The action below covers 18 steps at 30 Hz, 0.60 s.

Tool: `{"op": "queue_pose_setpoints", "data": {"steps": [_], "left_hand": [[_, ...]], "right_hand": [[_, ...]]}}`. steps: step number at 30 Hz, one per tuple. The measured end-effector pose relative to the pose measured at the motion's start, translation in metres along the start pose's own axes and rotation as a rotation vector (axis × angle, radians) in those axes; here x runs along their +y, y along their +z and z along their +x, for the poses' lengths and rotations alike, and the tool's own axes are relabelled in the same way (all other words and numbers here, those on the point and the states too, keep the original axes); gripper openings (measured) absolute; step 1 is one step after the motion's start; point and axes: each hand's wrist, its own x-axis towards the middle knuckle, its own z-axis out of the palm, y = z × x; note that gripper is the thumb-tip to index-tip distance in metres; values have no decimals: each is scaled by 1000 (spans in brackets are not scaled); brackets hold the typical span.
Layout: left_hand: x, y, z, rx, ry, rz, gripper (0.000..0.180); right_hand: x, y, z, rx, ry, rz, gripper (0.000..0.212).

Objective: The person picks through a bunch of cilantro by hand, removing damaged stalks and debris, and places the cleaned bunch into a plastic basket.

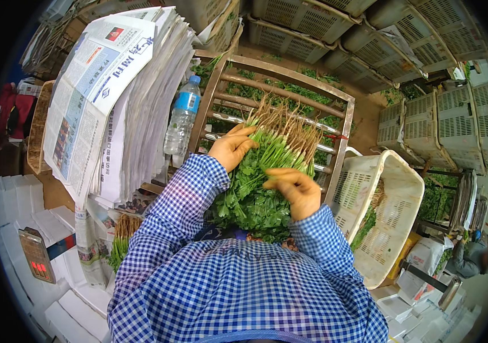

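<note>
A thick bunch of leafy coriander point(255, 197) lies before me on a metal rack, its brown roots pointing away and its leaves toward my body. My left hand point(232, 147) is against the bunch's left side, fingers closed on the stems just below the roots. Over the right part of the leaves is my right hand point(295, 191). Its fingers are curled in toward the thumb in a pinch; anything between them is too small to make out. Blue-and-white checked sleeves cover both my forearms.
Left of the slatted metal rack point(244, 98) rise a tall stack of newspapers point(107, 86) and a water bottle point(183, 117). A white plastic crate point(390, 211) with some greens stands at right. More crates point(438, 123) line the back. At lower left is a scale display point(38, 255).
</note>
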Motion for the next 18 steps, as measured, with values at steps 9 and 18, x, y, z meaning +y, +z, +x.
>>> {"op": "queue_pose_setpoints", "data": {"steps": [9,18], "left_hand": [[-8,1,0,18,-3,-41,31],[49,-8,-12,107,291,35,43]], "right_hand": [[-18,3,5,-264,-381,-504,8],[37,-18,1,-114,-126,-133,15]]}}
